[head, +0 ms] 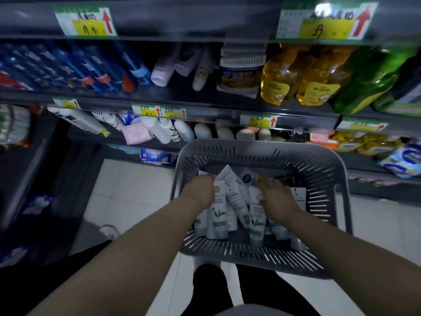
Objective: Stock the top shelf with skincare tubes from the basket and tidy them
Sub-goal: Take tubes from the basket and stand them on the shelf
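Observation:
A grey slotted basket [262, 153] sits low in front of me, holding several white skincare tubes [219, 213] with green leaf prints. Both my hands reach down into it. My left hand [199, 192] is curled among the tubes at the basket's left side, its fingers hidden behind the hand. My right hand [276, 199] lies over the tubes on the right, fingers bent down onto them. Motion blur hides whether either hand holds a tube. The top shelf is out of view above the frame.
Dark shelves stand ahead: blue cans [75, 67], pale bottles [164, 71] and yellow bottles [300, 83] on the upper level, white bottles [164, 131] below. Price tags [86, 21] line the shelf edges. White floor tiles [123, 190] lie left of the basket.

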`<move>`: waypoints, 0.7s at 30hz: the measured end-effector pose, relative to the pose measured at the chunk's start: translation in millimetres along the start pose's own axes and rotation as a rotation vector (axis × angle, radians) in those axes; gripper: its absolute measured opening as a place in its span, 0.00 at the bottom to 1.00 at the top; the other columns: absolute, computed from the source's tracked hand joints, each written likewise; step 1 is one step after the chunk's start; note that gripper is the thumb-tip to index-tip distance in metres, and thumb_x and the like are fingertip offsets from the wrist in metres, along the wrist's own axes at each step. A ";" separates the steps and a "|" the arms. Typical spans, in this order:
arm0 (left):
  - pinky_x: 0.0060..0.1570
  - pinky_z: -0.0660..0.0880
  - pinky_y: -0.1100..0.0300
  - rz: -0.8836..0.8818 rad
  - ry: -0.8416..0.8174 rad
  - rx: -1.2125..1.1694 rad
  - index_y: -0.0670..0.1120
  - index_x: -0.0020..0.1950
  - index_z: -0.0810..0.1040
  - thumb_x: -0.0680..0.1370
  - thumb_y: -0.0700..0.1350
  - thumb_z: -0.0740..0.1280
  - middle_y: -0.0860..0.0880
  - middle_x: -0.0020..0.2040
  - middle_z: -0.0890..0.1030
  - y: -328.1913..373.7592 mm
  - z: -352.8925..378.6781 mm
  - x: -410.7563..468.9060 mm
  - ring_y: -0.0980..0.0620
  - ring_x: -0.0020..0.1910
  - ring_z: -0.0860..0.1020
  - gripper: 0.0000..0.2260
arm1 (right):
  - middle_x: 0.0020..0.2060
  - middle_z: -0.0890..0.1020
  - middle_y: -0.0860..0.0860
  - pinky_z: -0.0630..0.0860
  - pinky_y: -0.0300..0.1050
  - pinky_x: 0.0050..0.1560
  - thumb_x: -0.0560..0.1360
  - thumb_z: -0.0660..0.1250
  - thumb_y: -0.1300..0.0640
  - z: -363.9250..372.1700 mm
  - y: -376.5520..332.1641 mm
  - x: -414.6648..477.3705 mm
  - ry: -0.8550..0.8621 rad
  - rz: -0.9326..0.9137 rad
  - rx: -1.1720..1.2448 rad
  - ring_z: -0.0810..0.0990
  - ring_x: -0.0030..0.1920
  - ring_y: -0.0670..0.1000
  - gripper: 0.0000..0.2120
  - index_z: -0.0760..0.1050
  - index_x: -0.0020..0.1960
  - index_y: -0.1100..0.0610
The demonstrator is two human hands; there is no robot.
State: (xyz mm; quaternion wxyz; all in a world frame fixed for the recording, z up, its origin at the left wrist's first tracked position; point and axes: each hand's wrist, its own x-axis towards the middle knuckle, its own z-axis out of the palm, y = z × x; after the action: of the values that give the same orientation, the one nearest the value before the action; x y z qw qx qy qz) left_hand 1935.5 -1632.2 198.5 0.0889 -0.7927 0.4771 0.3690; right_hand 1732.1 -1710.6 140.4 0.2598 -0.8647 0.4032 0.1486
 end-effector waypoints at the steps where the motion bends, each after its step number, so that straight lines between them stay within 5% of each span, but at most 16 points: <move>1: 0.59 0.73 0.55 0.004 -0.007 0.007 0.39 0.68 0.71 0.80 0.39 0.60 0.40 0.65 0.75 2.9 2.1 3.4 0.43 0.63 0.74 0.16 | 0.69 0.68 0.56 0.67 0.47 0.60 0.79 0.61 0.58 -3.4 -0.4 -3.8 0.007 0.031 0.112 0.68 0.66 0.57 0.21 0.65 0.72 0.55; 4: 0.61 0.73 0.53 0.008 -0.018 0.064 0.39 0.70 0.69 0.80 0.40 0.61 0.40 0.66 0.74 11.3 9.9 10.1 0.42 0.64 0.72 0.18 | 0.63 0.74 0.59 0.69 0.40 0.41 0.79 0.62 0.58 -13.9 1.0 -17.4 -0.051 0.116 0.353 0.74 0.58 0.57 0.17 0.68 0.67 0.57; 7: 0.60 0.72 0.49 0.012 -0.054 0.204 0.38 0.67 0.68 0.78 0.36 0.60 0.38 0.65 0.73 19.2 16.5 14.1 0.40 0.65 0.68 0.17 | 0.56 0.79 0.59 0.60 0.37 0.28 0.79 0.62 0.58 -21.2 2.9 -35.1 -0.021 0.149 0.374 0.76 0.45 0.54 0.13 0.68 0.64 0.56; 12: 0.68 0.62 0.49 -0.014 -0.007 0.532 0.39 0.76 0.57 0.77 0.42 0.63 0.41 0.70 0.69 22.1 26.4 24.1 0.41 0.71 0.60 0.29 | 0.57 0.79 0.54 0.66 0.43 0.37 0.79 0.62 0.60 -38.9 -4.8 -56.3 0.109 0.074 0.445 0.76 0.51 0.53 0.11 0.72 0.61 0.54; 16: 0.66 0.63 0.51 0.001 0.021 0.580 0.42 0.70 0.68 0.76 0.43 0.65 0.43 0.67 0.72 27.2 22.7 25.6 0.42 0.68 0.63 0.22 | 0.56 0.79 0.51 0.73 0.46 0.49 0.78 0.63 0.60 -52.4 -8.3 -59.2 0.232 0.020 0.457 0.75 0.57 0.52 0.10 0.74 0.59 0.53; 21: 0.60 0.67 0.52 0.098 0.055 0.384 0.44 0.66 0.73 0.79 0.44 0.63 0.43 0.64 0.74 28.2 10.9 7.0 0.42 0.64 0.68 0.16 | 0.51 0.79 0.53 0.72 0.48 0.49 0.77 0.64 0.62 -62.8 -21.6 -58.6 0.313 -0.046 0.381 0.74 0.55 0.55 0.09 0.76 0.56 0.54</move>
State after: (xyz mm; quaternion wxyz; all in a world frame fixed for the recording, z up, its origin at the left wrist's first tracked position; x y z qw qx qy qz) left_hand 1908.8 -1646.6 192.0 0.2076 -0.7467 0.5789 0.2534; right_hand 1714.8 -1698.3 226.4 0.3560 -0.8215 0.4395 -0.0719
